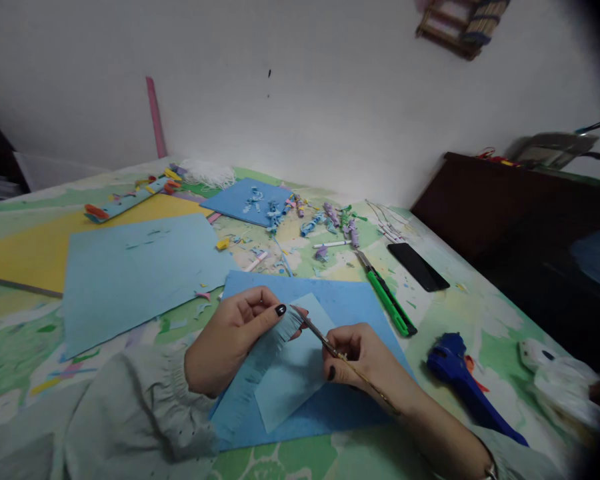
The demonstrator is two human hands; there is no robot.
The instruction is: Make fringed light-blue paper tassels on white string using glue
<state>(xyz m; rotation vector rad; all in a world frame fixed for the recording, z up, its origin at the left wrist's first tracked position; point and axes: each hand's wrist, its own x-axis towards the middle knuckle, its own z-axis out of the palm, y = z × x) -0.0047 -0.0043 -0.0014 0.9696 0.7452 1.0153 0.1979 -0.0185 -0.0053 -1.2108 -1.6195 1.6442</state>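
Observation:
My left hand [237, 333] is closed on a light blue fringed strip [263, 370], pinching it near its upper end between thumb and fingers. Below the hand the strip runs down toward my left sleeve, with fine cuts along its edge. My right hand [357, 357] grips slim scissors [316, 331], seen nearly edge-on, with dark metal blades and gold-coloured handles. Their tips touch the strip's fringed end beside my left thumb. Under both hands lie a pale blue sheet [293, 387] and a larger, darker blue sheet [365, 307].
Right of the sheets lie a green utility knife [391, 303], a black phone [419, 267] and a blue glue gun [460, 377]. At left are a light blue sheet [135, 280] and a yellow board [25, 257]. Farther back are small rolled pieces [313, 225] and white string [210, 175].

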